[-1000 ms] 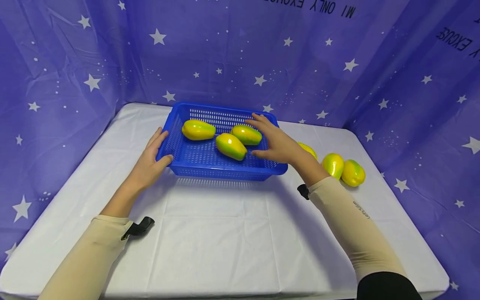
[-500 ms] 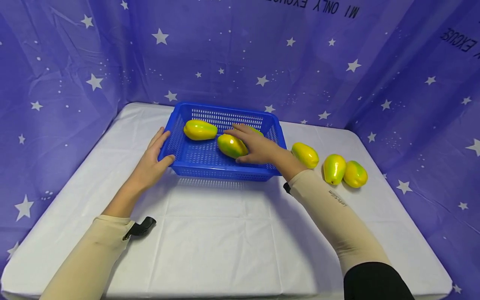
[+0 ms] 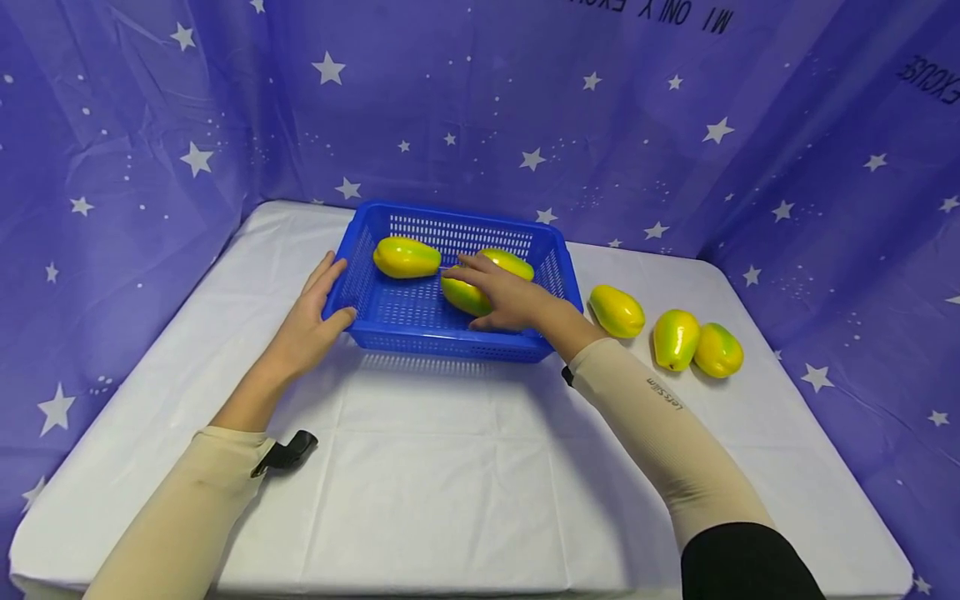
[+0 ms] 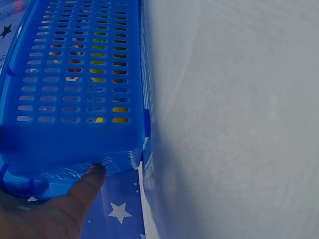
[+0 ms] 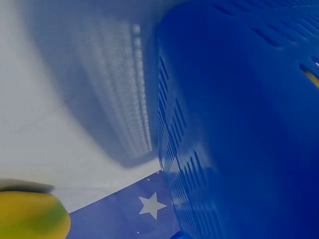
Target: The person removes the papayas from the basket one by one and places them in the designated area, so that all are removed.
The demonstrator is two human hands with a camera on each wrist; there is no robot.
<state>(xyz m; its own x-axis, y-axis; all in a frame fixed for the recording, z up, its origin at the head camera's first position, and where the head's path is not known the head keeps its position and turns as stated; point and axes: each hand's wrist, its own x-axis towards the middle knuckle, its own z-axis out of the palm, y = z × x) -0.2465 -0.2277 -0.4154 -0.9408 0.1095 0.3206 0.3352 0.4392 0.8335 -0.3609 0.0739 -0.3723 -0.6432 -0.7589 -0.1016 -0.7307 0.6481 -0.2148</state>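
Fingers (image 3: 467, 276) of the right hand (image 3: 512, 298) reach down into the blue basket (image 3: 442, 343) and grip the near fruit (image 3: 462, 296) from above, thumb toward its front side; how firmly, the pictures do not tell. That fruit, yellow shading to green, lies in the basket, right of the middle. Just behind it, partly covered by the hand, is the rear fruit (image 3: 512, 262); the left fruit (image 3: 407, 257) rests toward the far left corner.

Along the basket's left end, the left hand (image 3: 306, 327) is spread, its fingers fairly straight against the outside and its thumb at the near corner. The basket stands on the white tabletop (image 3: 435, 492), close to the purple starry curtain (image 3: 420, 100).

On its right lie the inner fruit (image 3: 617, 312), just beside the basket, then the middle fruit (image 3: 676, 340) and the outer fruit (image 3: 719, 351), side by side. Beige sleeves (image 3: 180, 508) cover both forearms.
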